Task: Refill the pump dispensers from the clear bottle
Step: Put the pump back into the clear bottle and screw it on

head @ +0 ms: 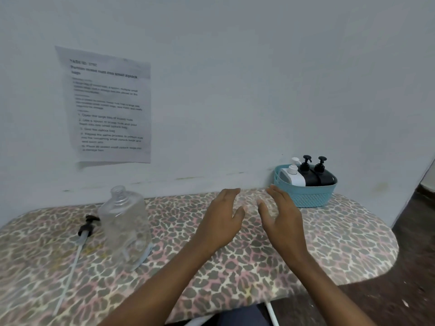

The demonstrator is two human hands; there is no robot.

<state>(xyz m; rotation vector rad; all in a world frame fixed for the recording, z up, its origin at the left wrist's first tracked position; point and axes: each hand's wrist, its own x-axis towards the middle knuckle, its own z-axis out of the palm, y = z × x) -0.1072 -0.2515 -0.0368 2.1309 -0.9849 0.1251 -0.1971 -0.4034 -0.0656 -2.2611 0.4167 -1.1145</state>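
A clear bottle (126,228) stands uncapped on the left of the table. Its black pump head with a long tube (81,234) lies flat just left of it. At the back right, a teal basket (306,196) holds two white pump dispensers (292,176) and two black pump dispensers (315,175). My left hand (222,217) and my right hand (281,216) hover side by side above the table's middle, palms facing each other, fingers spread, holding nothing. Both sit between the bottle and the basket.
The table (341,243) wears a leopard-print cover and ends in a rounded edge on the right, with dark floor (400,290) beyond. A printed sheet (108,104) is taped to the wall behind.
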